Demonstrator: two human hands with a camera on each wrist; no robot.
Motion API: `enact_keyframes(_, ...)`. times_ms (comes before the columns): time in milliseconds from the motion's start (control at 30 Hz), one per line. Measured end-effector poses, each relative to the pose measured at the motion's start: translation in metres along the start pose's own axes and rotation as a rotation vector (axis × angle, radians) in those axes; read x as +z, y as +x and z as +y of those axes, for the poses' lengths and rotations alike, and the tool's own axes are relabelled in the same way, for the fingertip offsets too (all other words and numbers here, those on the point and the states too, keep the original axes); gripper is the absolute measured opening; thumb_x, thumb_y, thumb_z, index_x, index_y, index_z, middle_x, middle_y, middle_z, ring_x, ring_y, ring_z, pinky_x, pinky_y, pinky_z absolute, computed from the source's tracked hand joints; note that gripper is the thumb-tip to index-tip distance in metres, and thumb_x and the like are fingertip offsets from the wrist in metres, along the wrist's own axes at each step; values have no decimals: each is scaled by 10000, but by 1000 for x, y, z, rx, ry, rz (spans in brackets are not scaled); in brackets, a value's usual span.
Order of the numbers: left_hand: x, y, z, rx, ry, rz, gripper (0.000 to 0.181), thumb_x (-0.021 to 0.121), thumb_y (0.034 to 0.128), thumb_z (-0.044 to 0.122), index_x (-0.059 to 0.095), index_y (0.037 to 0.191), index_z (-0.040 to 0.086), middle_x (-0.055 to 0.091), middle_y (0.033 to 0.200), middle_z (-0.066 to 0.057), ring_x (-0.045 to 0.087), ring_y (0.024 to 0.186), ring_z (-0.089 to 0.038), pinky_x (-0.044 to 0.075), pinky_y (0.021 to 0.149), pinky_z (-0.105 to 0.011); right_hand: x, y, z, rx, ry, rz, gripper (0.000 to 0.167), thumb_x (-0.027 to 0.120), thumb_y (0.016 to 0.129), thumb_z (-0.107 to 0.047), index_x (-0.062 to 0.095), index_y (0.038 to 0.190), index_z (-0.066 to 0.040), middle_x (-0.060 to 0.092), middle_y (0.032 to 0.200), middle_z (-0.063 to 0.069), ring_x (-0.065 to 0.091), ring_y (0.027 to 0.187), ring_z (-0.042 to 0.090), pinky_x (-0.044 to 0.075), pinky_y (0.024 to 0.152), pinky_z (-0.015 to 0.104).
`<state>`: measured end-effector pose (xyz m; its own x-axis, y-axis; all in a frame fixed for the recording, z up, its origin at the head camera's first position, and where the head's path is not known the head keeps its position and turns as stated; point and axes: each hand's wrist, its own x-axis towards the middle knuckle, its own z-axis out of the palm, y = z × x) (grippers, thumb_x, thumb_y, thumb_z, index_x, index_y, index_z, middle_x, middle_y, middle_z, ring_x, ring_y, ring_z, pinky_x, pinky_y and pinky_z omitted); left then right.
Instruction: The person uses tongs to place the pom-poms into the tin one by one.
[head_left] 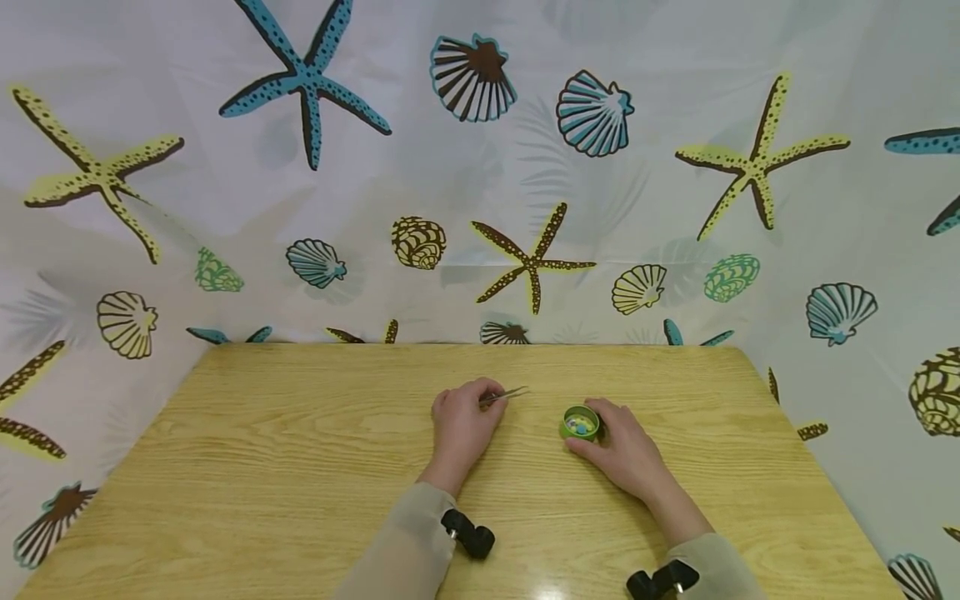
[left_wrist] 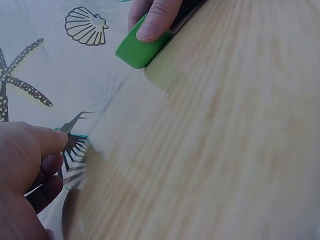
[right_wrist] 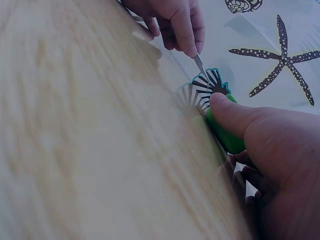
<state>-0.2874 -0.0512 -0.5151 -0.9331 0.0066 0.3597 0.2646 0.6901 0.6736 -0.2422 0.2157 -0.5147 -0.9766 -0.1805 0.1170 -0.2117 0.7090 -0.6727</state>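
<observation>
My left hand (head_left: 467,421) pinches a pair of metal tweezers (head_left: 512,392) between thumb and fingers, their tips pointing right. The tweezers (left_wrist: 75,122) show a bent, slightly parted tip in the left wrist view. To the right, a small round green container (head_left: 572,433) stands on the table, its top uncovered. Small yellow, blue and purple bits (head_left: 581,425) lie inside it. My right hand (head_left: 626,450) grips the container from its right side, thumb in front and fingers behind. In the right wrist view the thumb (right_wrist: 230,112) presses the green wall. The tweezer tips are apart from the container.
A wood-grain table (head_left: 300,467) spreads under both hands. Behind it and at its sides hangs a pale cloth (head_left: 360,183) printed with starfish and shells. Black camera mounts (head_left: 468,533) are strapped at both wrists, over light sleeves (head_left: 408,546).
</observation>
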Motion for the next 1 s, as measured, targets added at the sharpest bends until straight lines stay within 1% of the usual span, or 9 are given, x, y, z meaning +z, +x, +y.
enact_keyframes(200,3,1,-1,-15,27,-2,51,849,1012,222,834,1056,202,819,1047,0,754,1021,-252,278,1220,-678,-1,0,-2,6,-12,5,741,814,1023,-442,547,1588,-44,548,1601,224,346,1571,541,349,1208,732)
enact_keyframes(367,4,0,0,-23,39,-10,42,850,1010,221,840,1050,215,805,1039,-3,740,1022,-261,265,1230,-676,-1,0,-3,10,-15,3,745,817,1021,-435,543,1591,-40,542,1609,225,339,1577,537,333,1221,729)
enact_keyframes(633,3,-1,2,-7,109,-15,54,868,991,226,853,1037,203,780,992,10,715,980,-260,302,1216,-665,0,0,-2,15,-14,3,746,818,1019,-435,542,1594,-47,535,1617,218,323,1585,537,323,1226,730)
enact_keyframes(867,4,-2,3,-6,165,-15,45,877,978,220,853,1015,208,749,968,5,694,988,-289,325,1215,-661,1,1,-1,10,-17,7,752,829,1008,-443,547,1590,-60,559,1584,211,446,1521,477,407,1177,691)
enact_keyframes(1000,5,-3,4,-13,194,-18,41,875,980,217,849,1012,213,732,973,-5,682,1014,-314,335,1213,-652,1,1,0,13,-13,5,744,838,1003,-429,550,1589,-71,564,1576,205,474,1499,447,421,1168,672)
